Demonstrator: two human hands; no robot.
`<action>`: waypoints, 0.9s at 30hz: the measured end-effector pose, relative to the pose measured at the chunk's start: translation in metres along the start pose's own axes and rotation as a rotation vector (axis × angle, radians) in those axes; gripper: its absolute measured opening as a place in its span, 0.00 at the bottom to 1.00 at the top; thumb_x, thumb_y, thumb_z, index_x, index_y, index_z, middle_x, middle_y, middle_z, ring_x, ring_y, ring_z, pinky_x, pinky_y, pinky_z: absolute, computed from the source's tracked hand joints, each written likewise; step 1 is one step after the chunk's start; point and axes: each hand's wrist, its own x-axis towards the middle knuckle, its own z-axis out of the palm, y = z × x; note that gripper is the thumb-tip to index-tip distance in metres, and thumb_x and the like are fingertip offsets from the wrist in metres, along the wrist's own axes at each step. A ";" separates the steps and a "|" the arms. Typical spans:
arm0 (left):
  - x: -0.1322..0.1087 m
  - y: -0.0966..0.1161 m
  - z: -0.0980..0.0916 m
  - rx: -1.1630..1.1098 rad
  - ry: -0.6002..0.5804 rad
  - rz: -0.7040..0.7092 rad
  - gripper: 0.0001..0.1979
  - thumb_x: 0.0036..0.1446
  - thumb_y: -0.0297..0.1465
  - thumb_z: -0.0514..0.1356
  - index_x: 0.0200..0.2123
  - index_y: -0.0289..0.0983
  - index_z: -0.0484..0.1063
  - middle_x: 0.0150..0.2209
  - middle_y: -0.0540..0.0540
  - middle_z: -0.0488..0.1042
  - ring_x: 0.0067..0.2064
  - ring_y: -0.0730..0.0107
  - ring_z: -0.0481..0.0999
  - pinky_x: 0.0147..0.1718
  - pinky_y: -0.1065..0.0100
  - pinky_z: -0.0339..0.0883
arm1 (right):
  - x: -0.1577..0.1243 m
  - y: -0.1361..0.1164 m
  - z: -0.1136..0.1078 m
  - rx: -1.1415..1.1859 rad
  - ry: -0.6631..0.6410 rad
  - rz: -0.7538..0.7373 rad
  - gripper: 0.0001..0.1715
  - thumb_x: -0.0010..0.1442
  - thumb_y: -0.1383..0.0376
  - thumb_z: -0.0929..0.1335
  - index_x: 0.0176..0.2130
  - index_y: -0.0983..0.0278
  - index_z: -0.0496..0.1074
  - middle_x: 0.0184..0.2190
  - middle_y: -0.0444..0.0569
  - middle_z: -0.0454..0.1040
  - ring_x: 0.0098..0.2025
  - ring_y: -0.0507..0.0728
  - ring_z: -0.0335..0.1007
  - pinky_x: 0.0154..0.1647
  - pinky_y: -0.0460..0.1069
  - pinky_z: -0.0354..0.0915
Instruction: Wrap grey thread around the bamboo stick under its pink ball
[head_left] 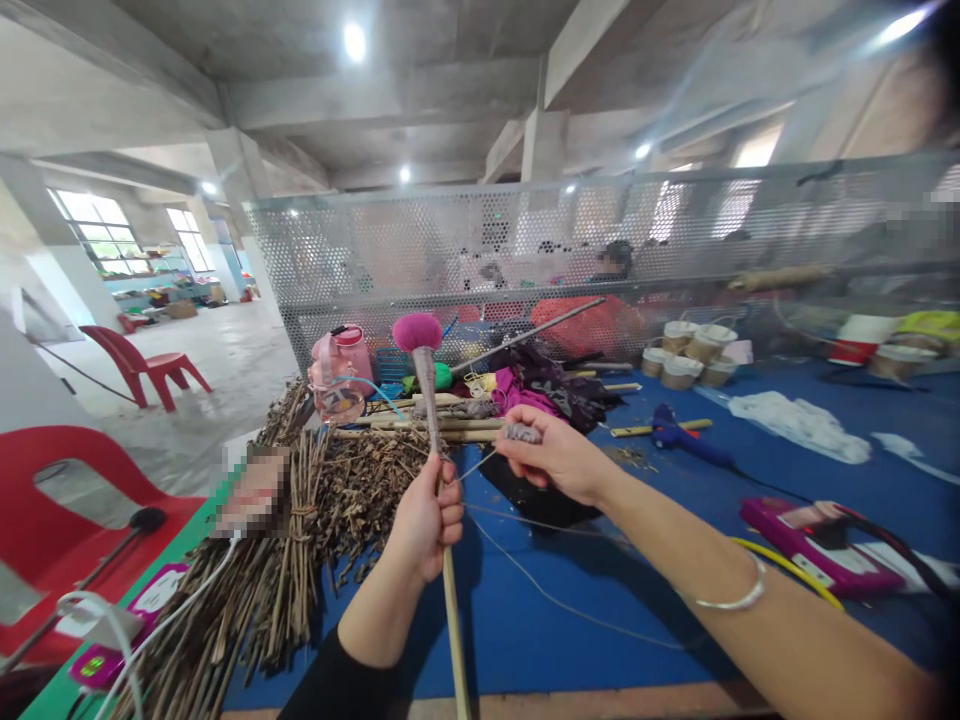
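My left hand (429, 518) is closed round a pale wooden stick (454, 630), held nearly upright. At its top sits a round magenta head (417, 332), with grey yarn wrapped (427, 395) down the neck below it. My right hand (551, 455) grips a small ball of grey yarn (523, 433), to the right of the stick. A taut strand runs from this ball to the stick by my left fingers. Another loose grey strand (555, 597) curves over the blue table (540, 660) under my right arm.
Bundled dry twigs (300, 540) lie left. Behind are a pink jug (337, 385), dark and purple cloth (540, 385) and a perforated metal screen (450, 240). At right stand a blue glue gun (686, 438), several small pots (705, 345) and a magenta device (821, 545).
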 end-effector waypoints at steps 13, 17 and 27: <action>0.014 -0.001 -0.011 0.040 0.117 0.073 0.17 0.54 0.45 0.53 0.26 0.39 0.54 0.15 0.61 0.44 0.14 0.86 0.39 0.12 0.81 0.30 | -0.011 0.060 -0.030 -0.566 -0.094 0.282 0.10 0.52 0.65 0.65 0.36 0.65 0.67 0.22 0.42 0.66 0.23 0.50 0.63 0.18 0.42 0.57; 0.005 -0.001 -0.015 0.025 0.150 0.048 0.16 0.55 0.45 0.53 0.27 0.39 0.54 0.15 0.61 0.44 0.14 0.85 0.38 0.12 0.80 0.30 | 0.009 0.069 -0.014 -0.748 -0.074 0.127 0.07 0.51 0.69 0.63 0.33 0.66 0.69 0.21 0.43 0.68 0.22 0.49 0.62 0.22 0.43 0.56; -0.039 -0.010 -0.016 0.092 0.233 0.138 0.19 0.51 0.48 0.54 0.27 0.39 0.55 0.15 0.61 0.45 0.14 0.85 0.38 0.11 0.80 0.33 | 0.050 0.068 0.058 -0.791 -0.246 -0.218 0.18 0.47 0.77 0.60 0.37 0.66 0.71 0.29 0.46 0.71 0.29 0.50 0.64 0.31 0.43 0.57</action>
